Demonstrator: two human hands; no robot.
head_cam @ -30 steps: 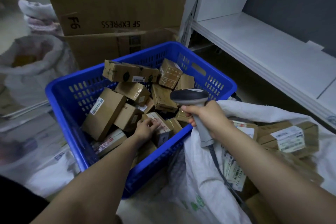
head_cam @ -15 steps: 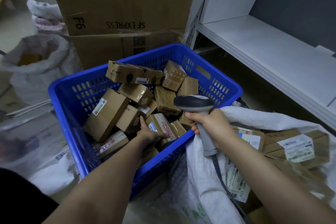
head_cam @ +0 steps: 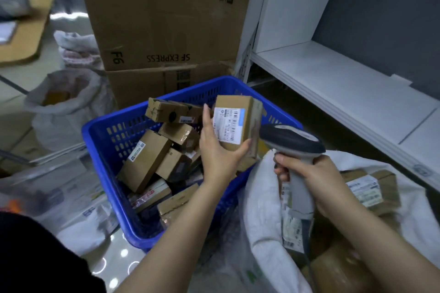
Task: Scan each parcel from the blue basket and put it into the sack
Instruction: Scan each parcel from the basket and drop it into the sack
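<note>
My left hand (head_cam: 217, 150) grips a small brown parcel (head_cam: 238, 123) and holds it up above the blue basket (head_cam: 102, 140), its white label turned toward me. My right hand (head_cam: 307, 173) is closed on the handle of a grey barcode scanner (head_cam: 291, 143), whose head sits just right of the parcel and faces it. Several more brown parcels lie heaped in the basket. The white sack (head_cam: 262, 200) stands open at the lower right, with labelled parcels (head_cam: 366, 188) inside it.
Big SF Express cartons (head_cam: 162, 19) are stacked behind the basket. A white shelf (head_cam: 345, 83) runs along the right. Another filled white sack (head_cam: 64, 102) stands at the left, with plastic bags (head_cam: 78, 202) on the floor beside the basket. The scanner cable hangs into the sack.
My left hand took a parcel out of the heap and lifted it above the basket, label up. The scanner stays in my right hand, now beside the raised parcel.
</note>
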